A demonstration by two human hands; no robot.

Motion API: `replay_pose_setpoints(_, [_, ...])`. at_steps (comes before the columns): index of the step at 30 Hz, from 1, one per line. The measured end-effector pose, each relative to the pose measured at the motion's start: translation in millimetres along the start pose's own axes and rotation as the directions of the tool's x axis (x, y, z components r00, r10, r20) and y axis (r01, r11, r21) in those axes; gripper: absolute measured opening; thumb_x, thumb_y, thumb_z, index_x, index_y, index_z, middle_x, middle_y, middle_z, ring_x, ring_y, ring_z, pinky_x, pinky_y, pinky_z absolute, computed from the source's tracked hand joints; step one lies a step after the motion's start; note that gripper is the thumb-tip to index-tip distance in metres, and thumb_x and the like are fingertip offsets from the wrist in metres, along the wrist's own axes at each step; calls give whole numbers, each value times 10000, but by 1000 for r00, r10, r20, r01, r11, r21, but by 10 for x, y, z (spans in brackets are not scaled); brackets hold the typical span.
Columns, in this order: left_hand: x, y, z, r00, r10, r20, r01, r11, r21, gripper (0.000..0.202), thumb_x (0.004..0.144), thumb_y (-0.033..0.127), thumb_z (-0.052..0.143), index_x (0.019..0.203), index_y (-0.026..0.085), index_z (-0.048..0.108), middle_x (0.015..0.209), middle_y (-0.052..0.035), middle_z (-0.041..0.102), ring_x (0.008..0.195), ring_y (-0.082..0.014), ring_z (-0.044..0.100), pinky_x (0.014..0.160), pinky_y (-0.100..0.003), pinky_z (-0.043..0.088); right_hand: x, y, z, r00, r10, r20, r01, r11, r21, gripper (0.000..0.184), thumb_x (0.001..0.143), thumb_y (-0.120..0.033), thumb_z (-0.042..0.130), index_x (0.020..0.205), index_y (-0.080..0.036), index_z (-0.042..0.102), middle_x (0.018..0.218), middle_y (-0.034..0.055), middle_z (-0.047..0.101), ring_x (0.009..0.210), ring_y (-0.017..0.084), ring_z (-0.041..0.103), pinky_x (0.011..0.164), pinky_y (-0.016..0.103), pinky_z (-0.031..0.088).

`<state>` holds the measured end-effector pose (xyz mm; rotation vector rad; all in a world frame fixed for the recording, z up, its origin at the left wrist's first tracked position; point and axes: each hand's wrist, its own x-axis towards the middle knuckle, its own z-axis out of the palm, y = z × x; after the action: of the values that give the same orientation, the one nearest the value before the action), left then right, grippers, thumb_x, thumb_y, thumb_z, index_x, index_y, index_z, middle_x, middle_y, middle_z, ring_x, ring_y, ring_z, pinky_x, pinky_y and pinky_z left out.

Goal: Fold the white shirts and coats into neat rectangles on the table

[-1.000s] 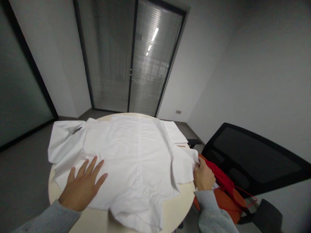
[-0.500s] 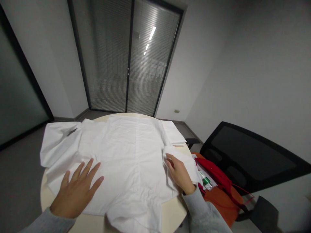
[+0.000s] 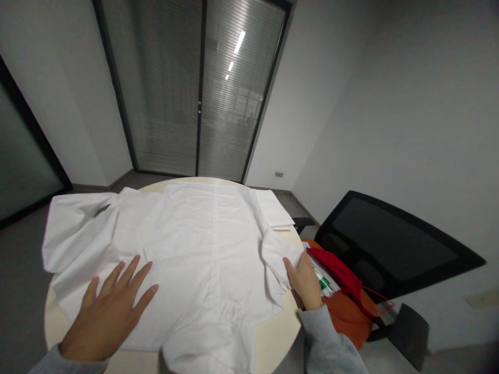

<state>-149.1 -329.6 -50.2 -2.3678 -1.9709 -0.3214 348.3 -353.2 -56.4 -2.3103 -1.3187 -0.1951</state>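
A white long-sleeved garment (image 3: 195, 249), probably a shirt or coat, lies spread over a round pale table (image 3: 273, 340), with a crease line running down its middle. My left hand (image 3: 107, 306) rests palm down on its left part, fingers spread. At the table's right edge my right hand (image 3: 306, 280) is closed on the end of the right sleeve (image 3: 278, 257), thumb on top; the fingertips are partly hidden. The left sleeve (image 3: 74, 223) extends past the table's left edge. Bunched cloth (image 3: 210, 343) lies at the near edge.
A folded white piece (image 3: 273, 210) lies at the table's far right. Beside the table stands a black mesh-backed chair (image 3: 390, 249) with an orange seat (image 3: 351, 319). On it are a red bag or cloth (image 3: 339, 270) and a clear bottle with a green label (image 3: 324, 283).
My right hand has moved right and outward along the right sleeve to its end at the table's edge. My left hand stays flat on the garment. The view has shifted slightly.
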Motion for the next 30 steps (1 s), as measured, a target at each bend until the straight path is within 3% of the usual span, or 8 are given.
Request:
replay_pose_setpoints(4, [10,-11,9,1000,3,20,-3,1000,10,693,971,568,317,1534,229,535,1687,-95,314,1549,-400,271,1194,-677,197,-26,51,-13,1000,19,5,-19,999,50,691,964,-475,439,1511,-54,433,1452,257,572,1268,388,607,1049,492,463])
replay_pose_setpoints(13, [12,-14,-4,999,-7,35,8,1000,-7,690,957,568,351,1530,234,541,1689,-88,306,1545,-404,280,1207,-673,180,-40,7,-101,961,-106,-254,181,938,295,462,873,-264,419,1224,-81,657,1485,236,540,1353,338,539,1164,489,391])
replay_pose_setpoints(15, [10,-15,1,999,-7,34,7,1000,-5,680,954,560,366,1529,243,541,1686,-87,316,1548,-400,274,1210,-669,179,28,30,-170,964,-40,-263,138,919,368,462,821,-254,454,1200,-97,666,1434,214,585,1296,341,573,1138,501,411])
replay_pose_setpoints(18, [10,-18,8,999,-14,30,14,1000,-9,671,948,549,381,1528,252,540,1683,-85,326,1550,-397,271,1217,-660,178,142,44,-362,945,195,-261,-25,842,539,514,764,-286,534,1235,-118,649,1268,171,673,1119,319,643,1038,489,479])
replay_pose_setpoints(22, [7,-17,28,1000,-10,18,10,1000,-11,663,955,550,366,1516,255,557,1675,-84,344,1543,-396,289,1215,-657,183,206,-123,-721,807,391,-442,-2,750,662,542,752,-276,586,1274,-130,594,1144,115,658,956,240,651,885,385,531])
replay_pose_setpoints(26, [9,-16,43,1000,2,-6,-2,1000,4,686,958,556,331,1514,226,562,1675,-95,340,1543,-402,287,1208,-670,186,174,-552,-972,721,190,-667,248,828,504,258,834,-217,573,1078,-178,650,1147,110,612,1019,244,647,877,383,544])
replay_pose_setpoints(28, [13,-17,37,1000,2,-2,-2,1000,11,685,966,554,323,1520,223,553,1675,-94,341,1545,-398,284,1210,-665,184,145,-826,-1015,686,-39,-727,442,816,372,152,890,-177,556,1000,-200,659,1140,110,619,1095,261,635,933,428,546])
replay_pose_setpoints(30, [16,-17,26,1000,3,12,-3,1000,20,680,970,554,325,1522,228,551,1677,-91,335,1544,-395,288,1208,-661,194,86,-1116,-1029,654,-336,-677,656,699,286,229,926,-114,516,1080,-219,648,1103,94,647,1115,249,646,1006,483,538])
